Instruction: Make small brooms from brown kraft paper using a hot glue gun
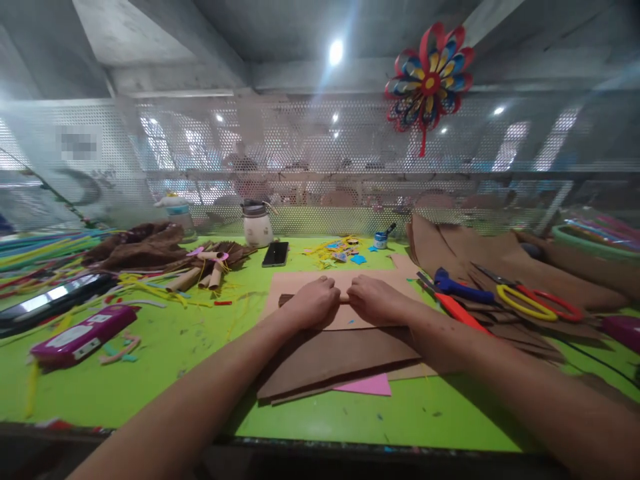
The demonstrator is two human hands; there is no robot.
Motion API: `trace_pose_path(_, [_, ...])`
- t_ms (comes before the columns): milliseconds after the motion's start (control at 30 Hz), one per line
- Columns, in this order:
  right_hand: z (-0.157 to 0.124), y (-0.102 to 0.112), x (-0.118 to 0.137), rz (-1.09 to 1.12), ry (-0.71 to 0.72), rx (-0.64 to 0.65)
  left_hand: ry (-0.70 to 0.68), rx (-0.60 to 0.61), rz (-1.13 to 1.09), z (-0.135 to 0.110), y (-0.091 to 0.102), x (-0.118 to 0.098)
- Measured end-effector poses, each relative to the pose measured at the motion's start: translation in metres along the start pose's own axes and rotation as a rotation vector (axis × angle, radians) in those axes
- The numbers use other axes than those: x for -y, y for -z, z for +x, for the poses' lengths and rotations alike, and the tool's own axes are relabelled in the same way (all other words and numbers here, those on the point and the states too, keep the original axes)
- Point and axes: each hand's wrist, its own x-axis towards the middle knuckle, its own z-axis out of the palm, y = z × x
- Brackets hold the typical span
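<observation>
My left hand [316,303] and my right hand [376,301] meet closely over the middle of the work area, fingers curled down. Both are closed on a thin brown paper roll [344,299], which shows in the narrow gap between them. Its dark, fringed-looking end [286,300] sticks out left of my left hand. Beneath my hands lies a light brown paper sheet [285,283]. Nearer to me, darker brown sheets [335,363] are stacked, with a pink paper corner [367,385] poking out below. My fingertips are partly hidden.
On the green table [200,387] a purple box-shaped item [83,337] and paper tubes [215,275] lie left. A phone [276,254] and white jug [257,227] stand behind. To the right are a red-orange cutter [460,313], scissors [525,301] and brown paper [460,250].
</observation>
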Motion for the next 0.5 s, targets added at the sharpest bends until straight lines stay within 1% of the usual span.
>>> trace_pose_path(67, [-0.002,0.005,0.003,0.026,-0.013,-0.044,-0.004,0.006,-0.011,0.000,0.012,0.002])
trace_pose_path(100, [-0.004,0.009,0.004,0.042,-0.018,-0.068,-0.007,0.008,-0.016,0.000,0.021,0.002])
trace_pose_path(167, [-0.007,0.022,0.007,0.064,-0.017,-0.110,-0.019,0.015,-0.020,0.000,0.045,0.002])
trace_pose_path(233, [-0.009,0.037,0.008,0.120,-0.016,-0.154,-0.034,-0.015,-0.022,-0.002,0.072,-0.004])
trace_pose_path(267, [-0.010,0.044,0.007,0.190,-0.032,-0.176,-0.031,-0.091,-0.032,-0.004,0.086,-0.010])
trace_pose_path(300, [-0.011,0.051,0.007,0.301,-0.066,-0.195,-0.047,-0.211,-0.049,-0.007,0.097,-0.016])
trace_pose_path(333, [-0.012,0.057,0.006,0.452,-0.113,-0.206,-0.056,-0.372,-0.087,-0.010,0.106,-0.022])
trace_pose_path(367, [-0.013,0.061,0.005,0.646,-0.171,-0.214,-0.028,-0.523,-0.159,-0.014,0.111,-0.028])
trace_pose_path(400, [-0.013,0.063,0.004,0.852,-0.226,-0.219,0.043,-0.682,-0.267,-0.017,0.113,-0.033])
trace_pose_path(433, [-0.013,0.065,0.003,1.033,-0.266,-0.220,0.143,-0.760,-0.393,-0.019,0.112,-0.035])
trace_pose_path(467, [-0.013,0.065,0.002,1.180,-0.292,-0.223,0.241,-0.759,-0.526,-0.019,0.108,-0.035])
trace_pose_path(500, [-0.012,0.065,0.001,1.278,-0.302,-0.229,0.334,-0.674,-0.676,-0.018,0.103,-0.033])
